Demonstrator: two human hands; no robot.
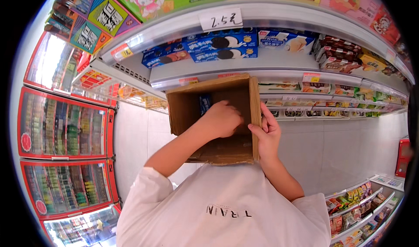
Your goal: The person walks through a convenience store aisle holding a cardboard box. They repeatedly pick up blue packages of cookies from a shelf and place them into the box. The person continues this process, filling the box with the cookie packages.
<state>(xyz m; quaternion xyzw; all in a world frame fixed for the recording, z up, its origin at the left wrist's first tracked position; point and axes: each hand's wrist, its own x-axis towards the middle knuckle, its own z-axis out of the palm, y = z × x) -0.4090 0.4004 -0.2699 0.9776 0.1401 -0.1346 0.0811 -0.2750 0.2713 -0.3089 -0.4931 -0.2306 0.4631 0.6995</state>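
A brown cardboard box (pixel 183 111) with its top open is in front of my chest, by the shelf front. My right hand (pixel 269 132) grips its right wall, with the thumb on the near side and the fingers behind. My left hand (pixel 226 119) reaches down into the box with its fingers curled. The fingertips are turned away, so whether they hold anything is hidden. Beside my left wrist, a blue packet (pixel 205 103) stands against the inside of the box, partly covered by my forearm.
Ahead, a shelf (pixel 278 62) carries blue cookie boxes (pixel 222 47), a wafer biscuit box (pixel 284 41) and brown packets (pixel 340 55). Lower shelves hold more biscuits (pixel 316 87). Red-framed glass-door coolers (pixel 65 122) line the left. A snack rack (pixel 356 211) stands at lower right.
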